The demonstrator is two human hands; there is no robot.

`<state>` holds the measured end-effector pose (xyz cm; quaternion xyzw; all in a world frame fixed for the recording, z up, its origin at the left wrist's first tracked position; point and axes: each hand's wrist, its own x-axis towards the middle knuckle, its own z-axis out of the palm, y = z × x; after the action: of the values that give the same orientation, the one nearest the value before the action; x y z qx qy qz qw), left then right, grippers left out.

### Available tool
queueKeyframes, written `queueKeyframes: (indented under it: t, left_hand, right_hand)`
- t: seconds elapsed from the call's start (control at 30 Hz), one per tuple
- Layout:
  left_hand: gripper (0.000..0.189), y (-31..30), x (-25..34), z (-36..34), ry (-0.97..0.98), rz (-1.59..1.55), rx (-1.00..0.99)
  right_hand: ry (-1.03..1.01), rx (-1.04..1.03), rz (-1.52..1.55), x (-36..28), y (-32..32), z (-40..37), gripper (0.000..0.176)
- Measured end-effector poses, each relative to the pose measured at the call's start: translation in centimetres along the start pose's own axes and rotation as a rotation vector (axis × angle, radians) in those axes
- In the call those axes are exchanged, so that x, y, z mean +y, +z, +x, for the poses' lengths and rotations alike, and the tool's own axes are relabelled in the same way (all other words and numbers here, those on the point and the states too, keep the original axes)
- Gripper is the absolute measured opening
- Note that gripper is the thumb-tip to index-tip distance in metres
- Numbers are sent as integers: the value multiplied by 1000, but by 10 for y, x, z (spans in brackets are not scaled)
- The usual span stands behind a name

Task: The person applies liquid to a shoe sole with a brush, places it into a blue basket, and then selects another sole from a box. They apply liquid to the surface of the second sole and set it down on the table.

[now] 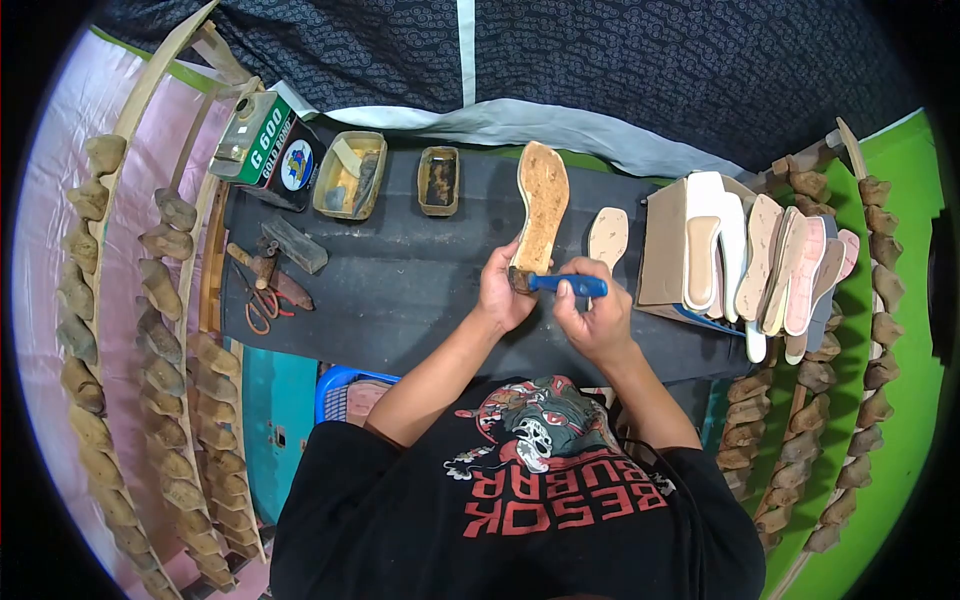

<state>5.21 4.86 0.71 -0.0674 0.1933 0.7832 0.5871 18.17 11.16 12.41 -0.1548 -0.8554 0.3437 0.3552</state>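
Observation:
My left hand grips the heel end of a tan shoe sole, which points away from me over the dark worktable. My right hand holds a blue-handled tool with its tip against the sole's heel end, right beside my left hand. A second, paler sole lies flat on the table just right of the held one.
Two open tins of glue and a green G 600 can stand at the table's back. A hammer and red pliers lie at the left. A box with upright insoles stands right. Racks of wooden shoe lasts flank both sides.

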Motion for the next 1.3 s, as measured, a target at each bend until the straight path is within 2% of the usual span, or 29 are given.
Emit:
queueKeyframes:
  t: [0.1, 0.27, 0.37, 0.63, 0.9, 1.1, 1.3]
  left_hand:
    - [39, 3, -3, 4, 69, -29, 33]
    - [45, -7, 5, 5, 100, 38, -39]
    - [47, -1, 2, 6, 179, 54, 1]
    - [49, 6, 2, 5, 208, 83, -14]
    - [49, 6, 5, 10, 286, 35, -19]
    - [58, 21, -4, 0, 386, 341, -59]
    - [57, 26, -7, -7, 437, 384, -58]
  right_hand:
    - [13, 19, -20, 5, -2, 7, 21]
    - [-47, -21, -3, -1, -1, 1, 19]
    - [60, 13, -16, 7, -3, 3, 19]
    - [-25, 10, 7, 2, -2, 7, 20]
    - [23, 81, -66, 18, -8, 11, 16]
    - [12, 158, -82, 29, -2, 24, 14]
    - [41, 184, -125, 33, -9, 30, 13]
